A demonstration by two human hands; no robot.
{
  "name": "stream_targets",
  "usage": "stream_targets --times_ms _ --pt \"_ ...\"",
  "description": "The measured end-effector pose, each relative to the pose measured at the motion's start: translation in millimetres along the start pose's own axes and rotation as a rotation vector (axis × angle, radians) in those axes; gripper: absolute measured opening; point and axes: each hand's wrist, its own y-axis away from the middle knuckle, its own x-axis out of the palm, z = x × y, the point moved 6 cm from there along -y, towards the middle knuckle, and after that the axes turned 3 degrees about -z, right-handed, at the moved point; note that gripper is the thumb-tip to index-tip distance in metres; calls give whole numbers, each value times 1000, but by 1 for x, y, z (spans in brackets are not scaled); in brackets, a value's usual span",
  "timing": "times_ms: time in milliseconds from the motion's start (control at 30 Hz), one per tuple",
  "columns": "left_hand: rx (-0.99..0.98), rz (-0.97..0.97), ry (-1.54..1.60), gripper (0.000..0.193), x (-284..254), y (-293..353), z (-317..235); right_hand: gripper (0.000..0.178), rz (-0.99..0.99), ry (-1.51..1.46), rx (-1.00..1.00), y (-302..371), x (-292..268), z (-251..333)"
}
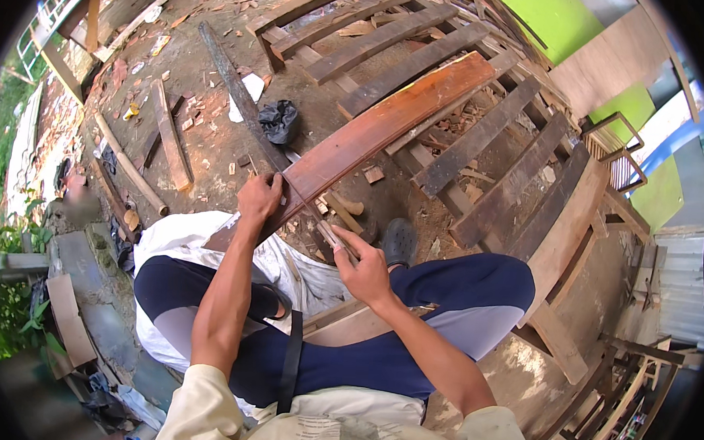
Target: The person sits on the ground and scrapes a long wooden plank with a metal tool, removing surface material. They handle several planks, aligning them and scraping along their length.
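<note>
A long reddish-brown plank (382,121) runs from near my knees up to the right, its far end lying over dark slats. My left hand (259,198) is closed on the plank's left edge near its close end. A thin dark line or strip crosses the plank beside that hand; I cannot tell which. In my right hand (363,267), just right of the plank's near end, is a slim brown-handled tool (336,240). Its kind does not show clearly. White cloth (285,260) lies under the plank's near end and around my legs.
A large slatted wooden frame (485,155) fills the right and far ground. Loose timber (170,132), a round pole (132,165), a dark beam (235,84) and a black plastic bag (278,122) lie to the left. A wooden piece (346,206) lies beyond my right hand.
</note>
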Motion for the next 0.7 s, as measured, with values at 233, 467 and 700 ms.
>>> stream_targets --times_ms 233,467,700 --pt "-11 -28 -11 44 6 -5 8 38 85 -45 184 2 1 16" --pt "32 -14 -51 45 5 -8 1 38 42 -43 114 8 -13 14" --pt "29 -52 -34 46 4 -7 3 38 132 -10 237 -9 7 13"
